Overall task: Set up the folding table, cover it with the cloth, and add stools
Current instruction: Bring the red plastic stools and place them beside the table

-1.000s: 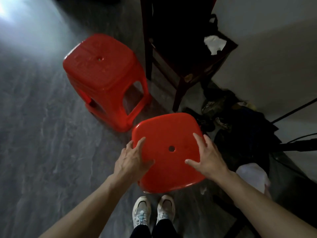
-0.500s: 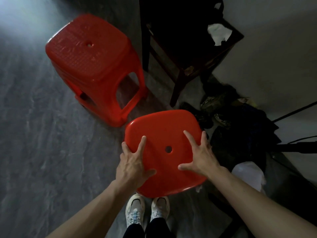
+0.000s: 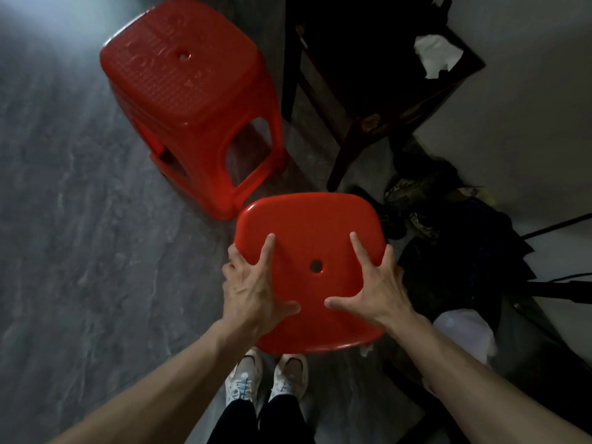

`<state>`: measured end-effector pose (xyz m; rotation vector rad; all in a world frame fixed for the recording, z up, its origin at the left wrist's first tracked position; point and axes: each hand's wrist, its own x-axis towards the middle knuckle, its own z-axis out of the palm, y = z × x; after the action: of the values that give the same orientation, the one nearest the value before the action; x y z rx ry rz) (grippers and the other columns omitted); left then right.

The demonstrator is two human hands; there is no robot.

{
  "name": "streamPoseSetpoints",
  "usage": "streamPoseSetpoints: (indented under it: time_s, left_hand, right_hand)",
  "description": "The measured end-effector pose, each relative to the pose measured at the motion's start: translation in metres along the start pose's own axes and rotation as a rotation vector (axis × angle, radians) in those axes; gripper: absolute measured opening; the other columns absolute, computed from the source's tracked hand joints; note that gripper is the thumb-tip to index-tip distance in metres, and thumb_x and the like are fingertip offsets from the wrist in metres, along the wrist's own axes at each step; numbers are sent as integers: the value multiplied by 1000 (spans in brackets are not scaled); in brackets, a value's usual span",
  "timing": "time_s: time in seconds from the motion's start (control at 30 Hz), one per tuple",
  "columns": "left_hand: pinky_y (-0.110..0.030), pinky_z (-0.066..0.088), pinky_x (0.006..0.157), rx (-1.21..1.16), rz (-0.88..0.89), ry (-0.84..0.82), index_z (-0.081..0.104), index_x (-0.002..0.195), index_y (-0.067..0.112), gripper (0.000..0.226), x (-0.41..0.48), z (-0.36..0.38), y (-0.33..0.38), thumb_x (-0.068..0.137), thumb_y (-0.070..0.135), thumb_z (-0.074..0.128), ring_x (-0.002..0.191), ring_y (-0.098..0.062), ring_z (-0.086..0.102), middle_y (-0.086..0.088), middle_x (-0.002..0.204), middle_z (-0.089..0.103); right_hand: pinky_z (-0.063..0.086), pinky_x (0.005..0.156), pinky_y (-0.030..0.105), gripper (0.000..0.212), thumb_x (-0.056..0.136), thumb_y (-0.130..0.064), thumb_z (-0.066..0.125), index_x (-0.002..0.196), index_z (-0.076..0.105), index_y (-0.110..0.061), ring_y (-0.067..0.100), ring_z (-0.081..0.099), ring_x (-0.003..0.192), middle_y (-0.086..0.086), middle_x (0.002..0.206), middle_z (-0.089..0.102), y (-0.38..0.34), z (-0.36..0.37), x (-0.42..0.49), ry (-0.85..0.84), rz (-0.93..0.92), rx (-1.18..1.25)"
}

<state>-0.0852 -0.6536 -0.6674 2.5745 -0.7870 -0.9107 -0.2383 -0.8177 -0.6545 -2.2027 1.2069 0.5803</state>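
Red smooth stool (image 3: 307,225), where?
— Just beside the textured stool (image 3: 192,75) on the floor (image 3: 80,251), above the shoes (image 3: 243,379).
— Hands?
— Both grip its seat edges: left hand (image 3: 253,293), right hand (image 3: 374,290), fingers (image 3: 267,248) spread wide.

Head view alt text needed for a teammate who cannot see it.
The left hand and right hand hold a smooth red stool by its seat's side edges, above the person's white shoes. A textured red stool stands on the grey floor beyond, beside a dark wooden chair.
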Motion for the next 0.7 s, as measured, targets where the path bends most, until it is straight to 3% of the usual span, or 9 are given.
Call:
streamPoseSetpoints:
  time_s: [0.17,0.37,0.53,0.7]
  left_hand:
    - [-57,44,94,-3,4,51,-2,143,57,136,-13,-18,-8,42,63,88,125,-41,31,-15,146,11]
    - [-55,45,98,-115,-83,145,3,146,55,123,-67,-72,-18,44,84,66,124,-39,34,-16,143,19]
    - [-55,45,98,-174,-138,189,-3,147,56,130,-118,-132,-29,41,83,67,123,-39,37,-19,141,22]
    - [-55,44,100,-155,-171,228,-2,145,59,128,-164,-209,-46,42,83,71,125,-42,36,-20,142,23]
  right_hand:
    - [40,105,57,137,49,-75,80,146,-15,-59,44,27,141,16,158,-9,-20,-11,-15,29,-28,24]
    - [42,104,53,133,51,-72,82,148,-8,-58,44,27,138,12,155,-6,-80,-51,-58,53,-129,-52]
    - [36,109,63,133,52,-73,81,145,-14,-60,48,18,142,15,157,-14,-142,-86,-107,15,-156,-145]
    - [39,106,61,132,50,-80,77,145,-13,-59,47,24,139,19,156,-6,-209,-112,-168,24,-172,-184]
